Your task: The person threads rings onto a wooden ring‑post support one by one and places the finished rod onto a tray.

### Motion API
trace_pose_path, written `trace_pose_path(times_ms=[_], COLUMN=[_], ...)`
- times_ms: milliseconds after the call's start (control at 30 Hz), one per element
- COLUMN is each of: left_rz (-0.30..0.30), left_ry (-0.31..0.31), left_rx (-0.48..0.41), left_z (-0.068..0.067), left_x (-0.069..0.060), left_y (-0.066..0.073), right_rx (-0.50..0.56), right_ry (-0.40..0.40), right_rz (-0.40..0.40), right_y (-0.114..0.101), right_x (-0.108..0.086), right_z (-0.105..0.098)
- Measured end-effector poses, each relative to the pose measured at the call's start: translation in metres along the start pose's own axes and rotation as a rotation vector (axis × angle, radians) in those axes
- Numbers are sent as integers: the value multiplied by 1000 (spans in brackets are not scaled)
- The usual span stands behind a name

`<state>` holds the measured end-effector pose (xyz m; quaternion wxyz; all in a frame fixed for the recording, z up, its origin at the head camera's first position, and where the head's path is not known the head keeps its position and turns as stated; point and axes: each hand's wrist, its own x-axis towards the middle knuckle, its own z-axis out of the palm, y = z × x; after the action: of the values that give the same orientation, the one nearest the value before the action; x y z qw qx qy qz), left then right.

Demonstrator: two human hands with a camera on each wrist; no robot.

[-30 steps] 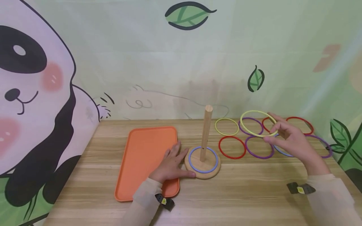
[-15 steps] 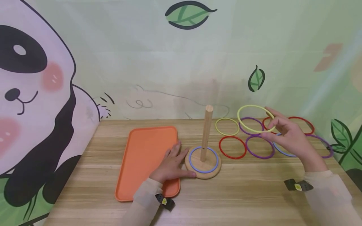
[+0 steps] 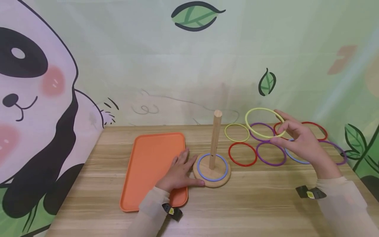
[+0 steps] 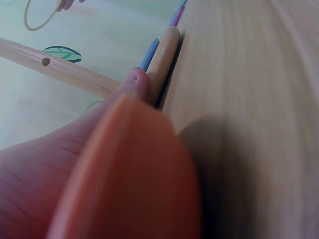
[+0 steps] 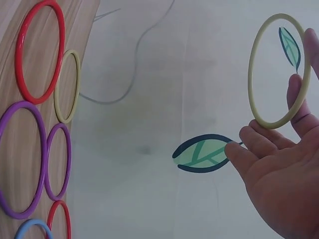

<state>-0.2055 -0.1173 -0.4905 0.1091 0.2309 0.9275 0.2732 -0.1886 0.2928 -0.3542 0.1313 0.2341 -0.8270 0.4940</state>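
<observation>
In the head view, my right hand [image 3: 302, 143] pinches a yellow ring [image 3: 260, 108] between thumb and fingers, lifted above the rings on the table. The right wrist view shows that same yellow ring [image 5: 250, 74] against the wall. My left hand [image 3: 179, 174] lies with fingers spread across the edge of an orange tray [image 3: 146, 164]. Its thumb touches the round wooden base [image 3: 218, 171] of a stand with an upright peg [image 3: 215, 138]. Around the foot of the peg, a blue ring [image 3: 212, 180] lies flat on the base.
Right of the stand, rings lie in two rows: a yellow ring [image 3: 225, 132], a red ring [image 3: 242, 165], a purple ring [image 3: 271, 165] and several others, some partly hidden by my right hand. A wall cloth with a panda [image 3: 65, 141] stands behind the wooden table [image 3: 237, 210].
My right hand has moved left and slightly up, carrying the yellow ring a little nearer the peg. The left hand and the stand have stayed in place.
</observation>
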Motion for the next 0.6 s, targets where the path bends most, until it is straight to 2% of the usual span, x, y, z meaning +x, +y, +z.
trace_pose_path(times_ms=[267,600], left_rz=[-3,-14], left_ry=[0,0], left_rx=[-1,-3], left_z=[1,0], left_x=[0,-1], left_y=[-1,1], right_rx=[-3,41], right_ry=[-1,-2], right_rz=[18,-37], right_y=[-5,-11], right_x=[3,11], right_z=[1,3])
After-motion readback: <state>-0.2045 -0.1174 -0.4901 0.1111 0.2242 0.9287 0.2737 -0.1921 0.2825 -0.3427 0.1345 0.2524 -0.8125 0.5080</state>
